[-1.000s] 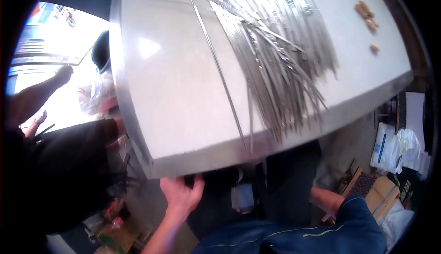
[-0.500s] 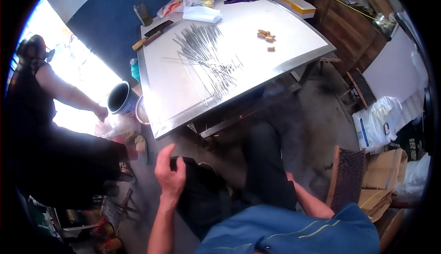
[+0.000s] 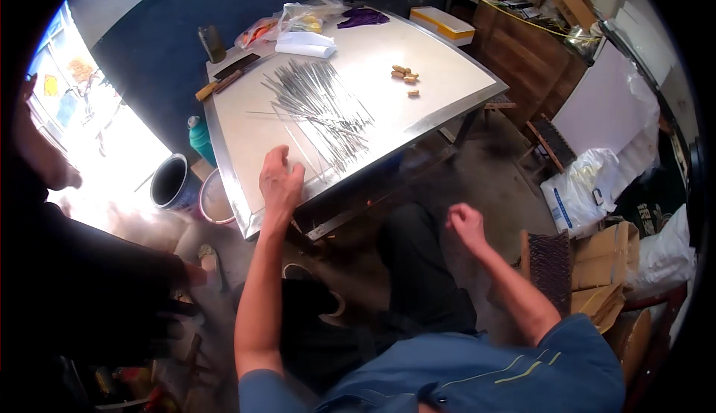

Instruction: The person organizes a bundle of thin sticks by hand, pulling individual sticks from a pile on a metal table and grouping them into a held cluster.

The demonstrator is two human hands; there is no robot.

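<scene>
My left hand (image 3: 282, 182) hovers at the near left edge of the white table (image 3: 406, 126), its thumb apart from the fingers and nothing held. Just beyond it lies a loose pile of thin grey metal skewers (image 3: 317, 103), a few of them crossing the rest. My right hand (image 3: 467, 223) is in the air in front of the table, fingers curled in, with no object showing. Several small tan oblong pieces (image 3: 403, 74) lie toward the table's right side. Near the far left edge rests a dark-bladed cleaver (image 3: 237, 67) with a wooden handle.
Plastic bags (image 3: 309, 16), a white paper roll (image 3: 306, 44), a purple cloth (image 3: 363, 17) and a yellow-white box (image 3: 442, 25) line the table's back. Buckets (image 3: 171, 182) stand left, beside another person (image 3: 97, 264). A woven-seat stool (image 3: 548, 267) and cardboard (image 3: 604, 256) are at right.
I have come closer to the table. My left hand has moved forward to the table edge, and my right hand has come into sight. The other person is nearer at the left.
</scene>
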